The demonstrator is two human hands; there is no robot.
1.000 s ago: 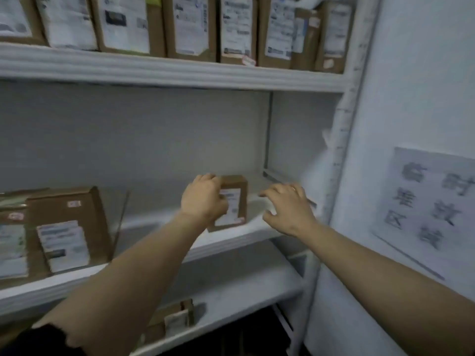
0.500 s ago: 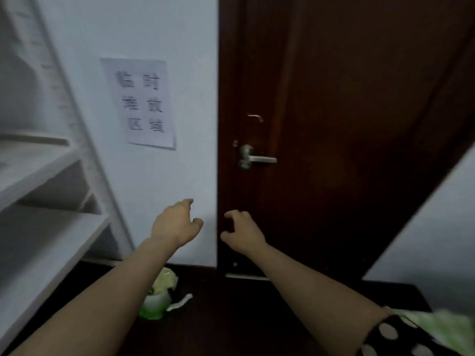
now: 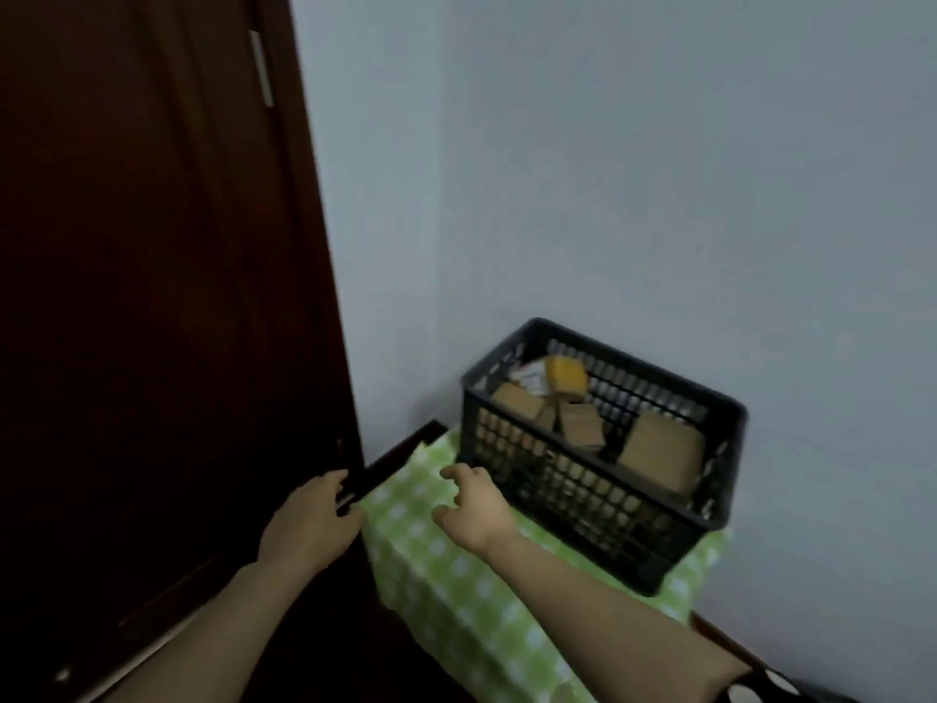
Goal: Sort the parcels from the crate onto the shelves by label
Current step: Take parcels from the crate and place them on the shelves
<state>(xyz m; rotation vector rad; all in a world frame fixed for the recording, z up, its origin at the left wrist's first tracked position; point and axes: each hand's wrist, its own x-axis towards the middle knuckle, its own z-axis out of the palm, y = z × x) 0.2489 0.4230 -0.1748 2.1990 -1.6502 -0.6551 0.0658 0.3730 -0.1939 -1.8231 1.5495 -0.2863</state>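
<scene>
While hovering empty, fingers loosely curled: left hand, right hand, near 1 black crate w/ 4 visible cardboard parcels.

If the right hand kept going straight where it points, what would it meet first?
Right hand: likely the dark skirting board past the green checked cloth, passing just left of the black crate; depth is unclear.

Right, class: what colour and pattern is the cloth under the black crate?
The cloth is light green with white checks, clearest in the head view.
</scene>
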